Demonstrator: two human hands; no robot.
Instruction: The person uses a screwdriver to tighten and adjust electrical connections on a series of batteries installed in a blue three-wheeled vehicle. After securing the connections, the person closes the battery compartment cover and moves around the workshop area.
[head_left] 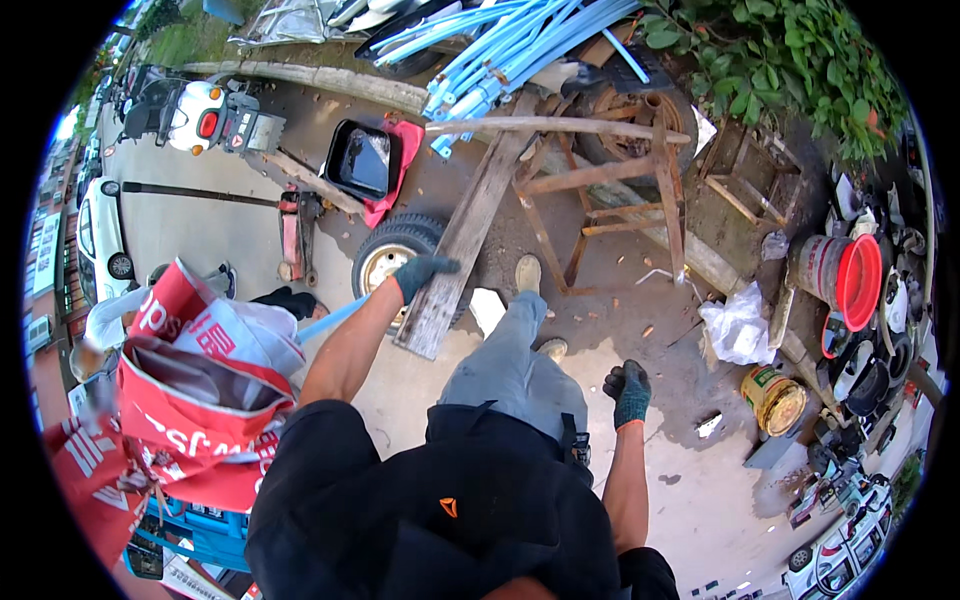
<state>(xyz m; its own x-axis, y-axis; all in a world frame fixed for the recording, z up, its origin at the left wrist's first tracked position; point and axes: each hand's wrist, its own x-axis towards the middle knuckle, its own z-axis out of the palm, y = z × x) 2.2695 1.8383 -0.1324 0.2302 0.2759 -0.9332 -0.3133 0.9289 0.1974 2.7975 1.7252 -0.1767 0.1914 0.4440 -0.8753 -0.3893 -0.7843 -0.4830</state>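
Observation:
My left hand [425,274], in a dark green work glove, reaches over a long weathered wooden plank [462,250]. Its fingers stretch flat across the plank's face near the lower end; whether the thumb goes beneath is hidden. Just behind the plank stand stacked tyres [385,262] with a pale rim. A light blue pipe [335,318] passes beside my left forearm. My right hand [628,392], gloved alike, hangs by my right side with curled fingers and nothing visible in it.
A rusty metal frame [600,185] stands ahead, with blue pipes [520,50] heaped beyond. A red floor jack [292,235] and black basin [362,160] are left. Red-white sacks [200,390] crowd my left side. Rightward are a red-rimmed bucket [858,283] and yellow tub [775,400]. Another person [105,320] is far left.

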